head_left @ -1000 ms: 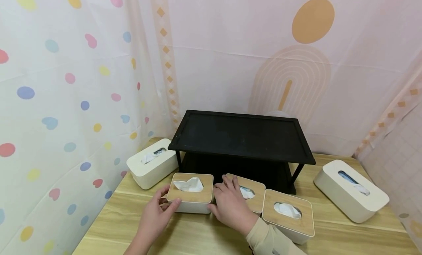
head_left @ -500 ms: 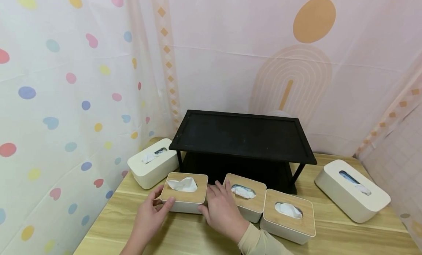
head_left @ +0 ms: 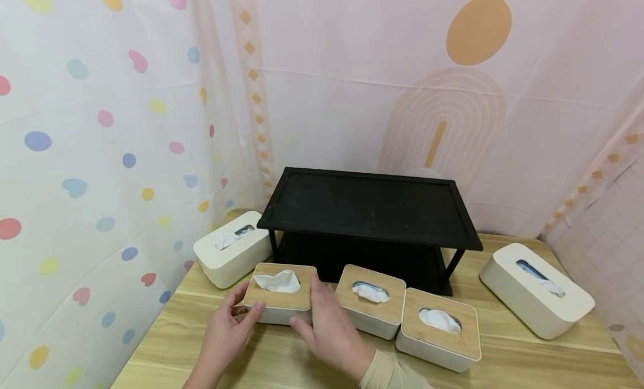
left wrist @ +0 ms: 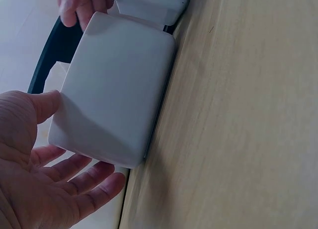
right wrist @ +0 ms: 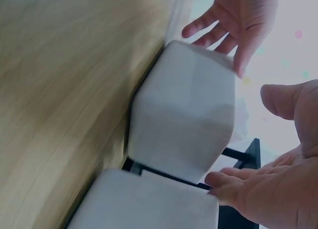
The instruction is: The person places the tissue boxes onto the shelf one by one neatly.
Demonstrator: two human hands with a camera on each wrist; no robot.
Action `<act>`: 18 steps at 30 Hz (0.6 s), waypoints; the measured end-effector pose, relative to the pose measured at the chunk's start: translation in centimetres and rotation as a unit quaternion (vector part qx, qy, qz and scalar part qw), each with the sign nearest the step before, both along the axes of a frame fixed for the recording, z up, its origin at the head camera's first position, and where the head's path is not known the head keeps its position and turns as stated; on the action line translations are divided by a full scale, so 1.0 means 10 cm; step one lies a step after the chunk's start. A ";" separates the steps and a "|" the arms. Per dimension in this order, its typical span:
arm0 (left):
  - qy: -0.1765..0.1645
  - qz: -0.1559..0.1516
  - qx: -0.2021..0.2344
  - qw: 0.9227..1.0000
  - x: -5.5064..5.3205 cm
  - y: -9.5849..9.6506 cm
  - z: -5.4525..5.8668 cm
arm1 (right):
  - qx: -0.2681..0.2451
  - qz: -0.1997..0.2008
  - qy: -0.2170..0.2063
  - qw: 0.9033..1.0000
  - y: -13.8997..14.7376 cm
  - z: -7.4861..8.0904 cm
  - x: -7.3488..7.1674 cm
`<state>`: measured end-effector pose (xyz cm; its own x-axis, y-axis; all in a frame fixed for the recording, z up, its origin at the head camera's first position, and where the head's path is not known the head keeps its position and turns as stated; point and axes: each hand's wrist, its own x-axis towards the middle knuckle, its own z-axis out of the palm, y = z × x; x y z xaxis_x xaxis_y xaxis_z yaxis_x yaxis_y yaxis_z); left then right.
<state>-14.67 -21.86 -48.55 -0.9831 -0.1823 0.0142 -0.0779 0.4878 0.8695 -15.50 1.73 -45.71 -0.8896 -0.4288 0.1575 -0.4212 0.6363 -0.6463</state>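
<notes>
Pale patterned curtains hung at twelve o'clock, behind a wood-grained table that carried a black two-tier stand. At seven o'clock from this stand sat a wood-topped tissue box, between two hands. The left hand had its thumb at the near edge, its fingers loosely spread about the left end; the right hand lay along the other end, fingers rather straight, thumb apart. With such a light hold, I judged, the smooth sides could slip, or uneven pushing could turn the box into the stand. Close at three o'clock was the middle box, which a backward swing of the right hand could knock against its neighbour. One white box blocked the way at ten o'clock; another waited well apart, toward three.
</notes>
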 end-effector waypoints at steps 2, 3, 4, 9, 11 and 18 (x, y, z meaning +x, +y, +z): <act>0.000 0.000 -0.001 1.000 0.00 0.00 0.00 | -0.043 0.003 -0.040 0.998 -0.02 0.01 0.01; -0.001 0.000 -0.001 1.000 0.00 -0.01 -0.01 | -0.060 0.005 -0.058 0.997 -0.03 0.01 0.02; 0.000 -0.001 -0.001 1.000 0.00 -0.01 -0.01 | -0.075 0.004 -0.073 0.994 -0.03 0.01 0.03; 0.000 -0.001 0.003 1.000 -0.01 -0.02 -0.03 | -0.141 -0.006 -0.125 0.982 -0.07 -0.04 0.05; 0.003 -0.001 0.004 1.000 -0.01 -0.02 -0.04 | -0.174 -0.013 -0.144 0.974 -0.08 -0.06 0.04; 0.010 -0.010 0.038 0.999 0.02 -0.03 -0.04 | -0.229 -0.033 -0.193 0.953 -0.08 -0.13 0.02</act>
<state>-14.48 -22.21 -48.98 -0.9862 -0.1646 0.0203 -0.0516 0.4208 0.9057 -15.32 0.92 -46.99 -0.9418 -0.3349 -0.0299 -0.0641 0.2662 -0.9618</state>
